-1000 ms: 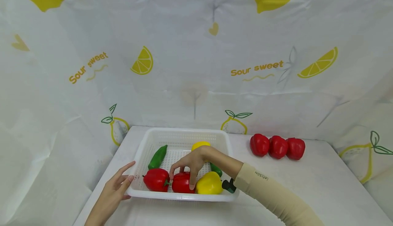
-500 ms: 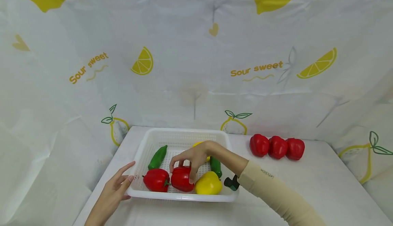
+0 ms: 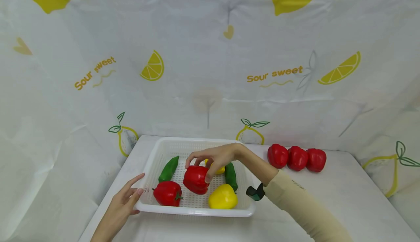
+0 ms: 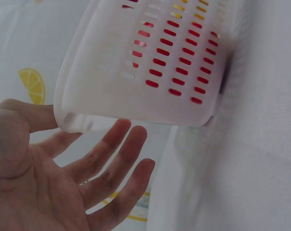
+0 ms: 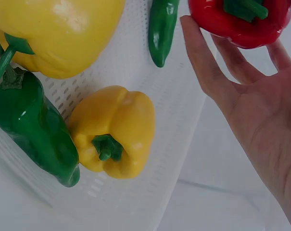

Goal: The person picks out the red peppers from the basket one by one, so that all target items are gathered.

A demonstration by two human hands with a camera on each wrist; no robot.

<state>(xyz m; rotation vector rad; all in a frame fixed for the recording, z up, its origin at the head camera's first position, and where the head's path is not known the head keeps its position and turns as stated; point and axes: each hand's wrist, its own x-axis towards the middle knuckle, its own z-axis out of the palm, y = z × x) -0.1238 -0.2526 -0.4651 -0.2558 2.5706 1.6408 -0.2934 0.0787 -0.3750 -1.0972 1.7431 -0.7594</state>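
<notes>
My right hand (image 3: pixel 217 157) grips a red bell pepper (image 3: pixel 195 181) from above and holds it over the white plastic basket (image 3: pixel 193 211). In the right wrist view the green stem of this pepper (image 5: pixel 244 29) shows, with fingers around its side. My left hand (image 3: pixel 120 203) touches the basket's left front corner, its fingers loosely extended against the rim and outer wall. Inside the basket lie another red bell pepper (image 3: pixel 167 194), a yellow bell pepper (image 3: pixel 223 197), and two long green peppers, left (image 3: pixel 168 169) and right (image 3: pixel 230 176). A second yellow bell pepper (image 5: pixel 116 130) is partly hidden by my right hand in the head view.
Three red bell peppers (image 3: pixel 297 158) stand in a row on the white table (image 3: pixel 305 194), right of the basket. Behind the table hangs a white cloth (image 3: pixel 203 88) printed with lemons. A dark device (image 3: pixel 256 192) sits at my right wrist.
My right hand has lifted the red bell pepper from the basket's front, between the other red one and the yellow one, and moved it slightly away from me. The left hand has stayed put.
</notes>
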